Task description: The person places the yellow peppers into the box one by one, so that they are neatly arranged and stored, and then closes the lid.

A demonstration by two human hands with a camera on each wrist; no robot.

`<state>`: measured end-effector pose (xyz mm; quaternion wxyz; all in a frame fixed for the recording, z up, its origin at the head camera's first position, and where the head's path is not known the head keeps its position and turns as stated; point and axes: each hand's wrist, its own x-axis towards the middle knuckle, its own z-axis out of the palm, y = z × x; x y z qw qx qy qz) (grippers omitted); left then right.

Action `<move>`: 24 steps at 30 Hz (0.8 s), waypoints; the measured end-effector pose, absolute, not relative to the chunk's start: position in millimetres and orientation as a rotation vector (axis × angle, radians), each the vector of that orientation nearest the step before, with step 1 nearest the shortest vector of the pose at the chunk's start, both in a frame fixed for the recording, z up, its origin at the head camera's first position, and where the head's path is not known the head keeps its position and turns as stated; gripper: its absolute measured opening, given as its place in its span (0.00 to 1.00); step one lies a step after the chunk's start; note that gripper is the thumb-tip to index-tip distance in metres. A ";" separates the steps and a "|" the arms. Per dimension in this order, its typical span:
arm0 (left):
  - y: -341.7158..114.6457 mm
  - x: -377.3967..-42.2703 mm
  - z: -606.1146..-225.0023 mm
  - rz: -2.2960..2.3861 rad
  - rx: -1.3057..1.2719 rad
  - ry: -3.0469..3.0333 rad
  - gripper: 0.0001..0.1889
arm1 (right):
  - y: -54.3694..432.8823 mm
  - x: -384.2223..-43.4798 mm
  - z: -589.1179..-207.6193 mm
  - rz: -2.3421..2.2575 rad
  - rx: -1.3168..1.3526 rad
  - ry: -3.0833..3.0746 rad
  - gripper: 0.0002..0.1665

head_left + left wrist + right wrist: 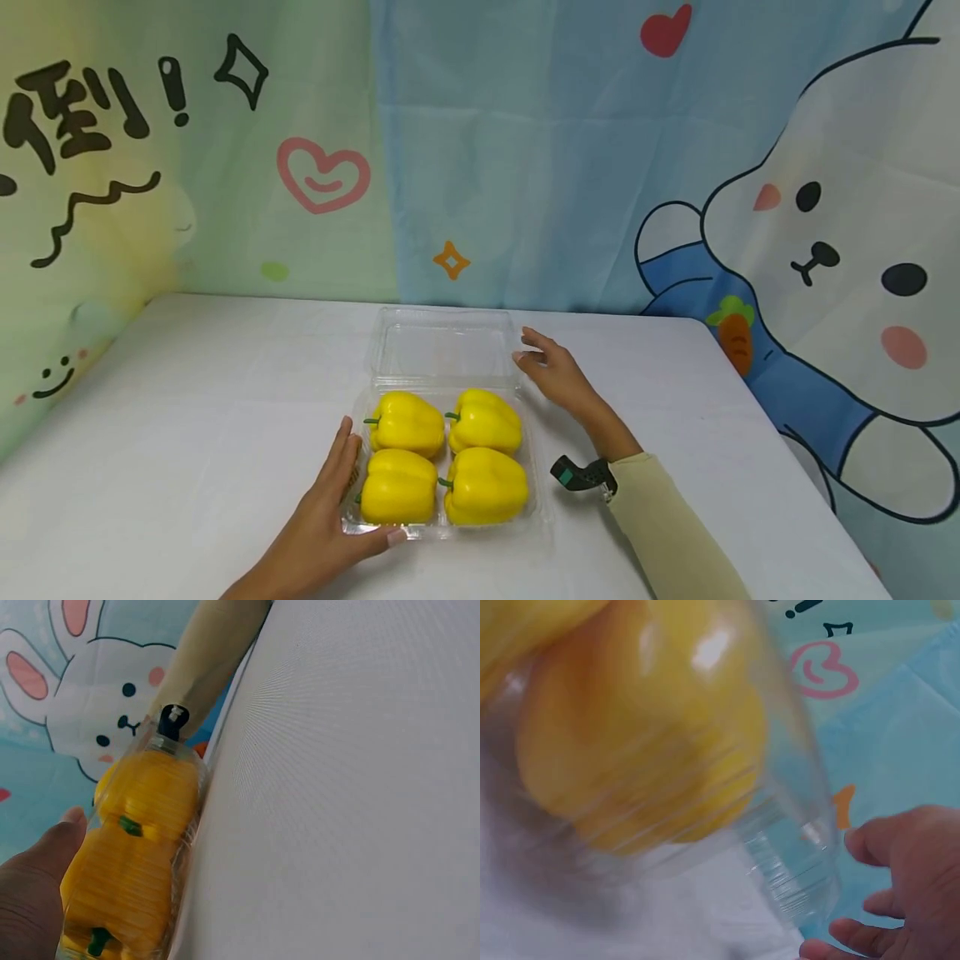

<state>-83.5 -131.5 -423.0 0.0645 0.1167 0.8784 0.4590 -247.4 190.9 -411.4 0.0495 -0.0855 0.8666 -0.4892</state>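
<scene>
A clear plastic clamshell box (442,531) lies on the white table with its lid (446,350) folded back, away from me. Several yellow bell peppers (486,487) with green stems sit inside in two rows. My left hand (318,517) rests against the box's near left corner, thumb along the front edge and fingers extended along the left side. Beside the lid's right edge is my right hand (558,375), fingers loosely bent, holding nothing; contact with the lid cannot be told. In the right wrist view, that hand (915,889) appears beside clear plastic.
The white table (187,433) extends on both sides of the box. Behind it hangs a printed cloth (517,167) with a cartoon rabbit and hearts. A black strap device (585,475) is on the right wrist, by the beige sleeve (667,517).
</scene>
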 end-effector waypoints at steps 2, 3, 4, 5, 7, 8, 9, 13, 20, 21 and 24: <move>-131.6 -83.0 -423.6 1.387 0.353 2.653 0.65 | 190.4 -249.0 -416.1 -1.483 -0.237 2.618 0.39; -131.5 -82.9 -424.1 1.385 0.352 2.654 0.64 | 190.2 -249.5 -418.0 -1.479 -0.229 2.612 0.39; -131.3 -83.2 -424.5 1.383 0.350 2.656 0.65 | 190.2 -249.9 -419.5 -1.476 -0.220 2.607 0.39; -131.2 -83.3 -424.8 1.381 0.348 2.657 0.65 | 190.2 -250.1 -420.7 -1.471 -0.215 2.608 0.38; -131.1 -83.9 -425.3 1.382 0.351 2.660 0.65 | 190.7 -250.1 -422.0 -1.471 -0.208 2.603 0.37; -131.1 -84.2 -425.3 1.382 0.347 2.660 0.65 | 190.7 -250.0 -421.9 -1.479 -0.208 2.597 0.36; -131.2 -84.6 -425.5 1.381 0.347 2.662 0.65 | 190.8 -250.0 -421.9 -1.483 -0.210 2.593 0.35; -131.8 -85.3 -425.6 1.388 0.358 2.665 0.65 | 190.3 -250.0 -420.0 -1.478 -0.220 2.586 0.34; -132.1 -85.0 -426.5 1.399 0.385 2.675 0.64 | 190.2 -250.8 -420.3 -1.480 -0.234 2.578 0.35; -132.1 -84.8 -426.4 1.398 0.381 2.674 0.64 | 190.5 -251.2 -421.2 -1.479 -0.241 2.577 0.35; -131.9 -84.3 -426.2 1.398 0.369 2.669 0.64 | 191.4 -252.3 -424.2 -1.494 -0.250 2.560 0.35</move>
